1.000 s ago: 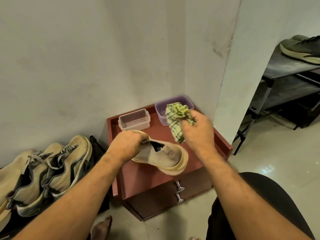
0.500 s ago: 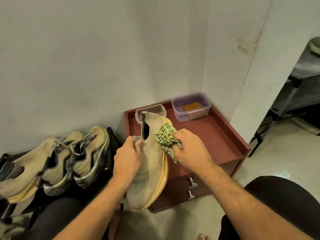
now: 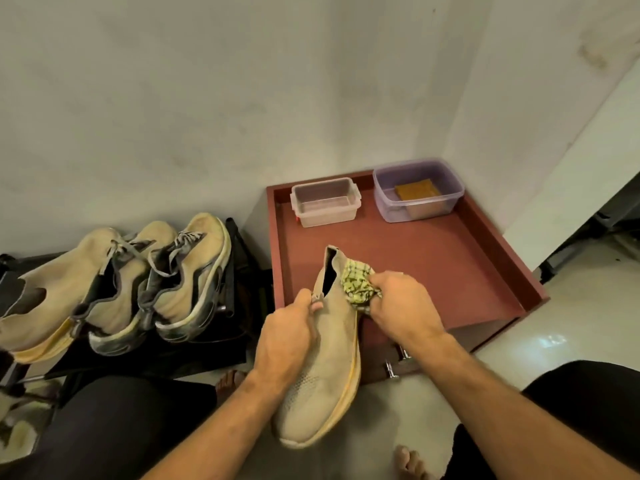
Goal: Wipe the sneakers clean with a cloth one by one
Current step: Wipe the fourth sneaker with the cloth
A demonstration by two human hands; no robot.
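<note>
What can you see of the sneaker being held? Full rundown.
The sneaker is a tan knit slip-on, laceless, with a yellowish sole edge along its right side and a dark ankle opening. It is held in the air, toe toward the camera and heel over the red cabinet top. The left hand grips its left side near the collar; the right hand presses a green checked cloth against the collar's right side.

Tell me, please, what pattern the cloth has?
The cloth is yellow-green with dark checked lines, seen in the head view.
</note>
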